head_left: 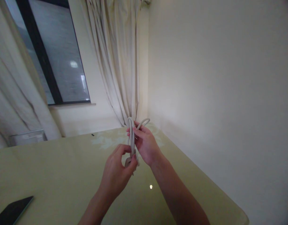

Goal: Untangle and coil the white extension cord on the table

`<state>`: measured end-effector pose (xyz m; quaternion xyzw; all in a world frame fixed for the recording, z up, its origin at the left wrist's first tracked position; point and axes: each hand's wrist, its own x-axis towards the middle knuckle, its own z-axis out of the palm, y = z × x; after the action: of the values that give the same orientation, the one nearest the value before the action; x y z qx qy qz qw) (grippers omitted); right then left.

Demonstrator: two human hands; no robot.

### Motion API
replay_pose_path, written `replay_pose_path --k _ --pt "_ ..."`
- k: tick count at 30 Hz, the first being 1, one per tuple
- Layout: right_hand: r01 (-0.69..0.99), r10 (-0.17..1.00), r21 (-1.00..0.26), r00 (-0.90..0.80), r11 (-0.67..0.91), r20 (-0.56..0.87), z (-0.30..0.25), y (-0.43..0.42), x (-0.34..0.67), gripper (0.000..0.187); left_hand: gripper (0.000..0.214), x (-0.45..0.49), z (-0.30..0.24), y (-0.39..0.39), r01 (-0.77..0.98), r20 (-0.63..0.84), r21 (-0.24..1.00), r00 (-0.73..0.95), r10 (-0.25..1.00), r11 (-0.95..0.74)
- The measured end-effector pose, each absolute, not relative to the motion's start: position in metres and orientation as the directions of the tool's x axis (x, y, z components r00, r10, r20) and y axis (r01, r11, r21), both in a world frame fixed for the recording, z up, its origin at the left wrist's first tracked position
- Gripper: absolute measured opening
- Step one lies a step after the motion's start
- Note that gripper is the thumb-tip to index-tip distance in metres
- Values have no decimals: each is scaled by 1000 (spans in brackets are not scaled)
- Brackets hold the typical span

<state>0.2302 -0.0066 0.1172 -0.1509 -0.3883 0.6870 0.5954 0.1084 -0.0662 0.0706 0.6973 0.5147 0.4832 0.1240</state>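
Off-white, plastic-looking looped cable (133, 142) hangs at lower centre of the frame above the glossy pale-green bench (64, 175), pinched low by my left grip (117, 167), higher by my right grip (146, 144); light, even pressure should keep its loops aligned.

Pale curtains (118, 56) flank a dark-framed window (58, 53) beyond a greenish table (64, 175) beside a plain wall (216, 87).

A pale cable (132, 140) is folded into narrow upright loops, another loop jutting rightward.
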Motion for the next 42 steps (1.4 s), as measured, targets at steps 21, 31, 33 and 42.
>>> replay_pose_path --k 21,31,33,42 --pt "-601 917 -794 -258 93 303 115 0 237 38 32 66 90 -67 -5 261 963 -221 940 -269" --pt "-551 934 -788 -43 275 355 126 16 273 29 64 20 90 -60 133 190 978 -240 952 -162" --pt "-557 929 -760 58 334 366 127 19 278 30 67 9 85 -56 235 206 960 -238 949 -150" --pt "-480 835 -684 347 549 427 134 14 297 33 40 -16 59 -35 606 322 780 -173 931 -158"
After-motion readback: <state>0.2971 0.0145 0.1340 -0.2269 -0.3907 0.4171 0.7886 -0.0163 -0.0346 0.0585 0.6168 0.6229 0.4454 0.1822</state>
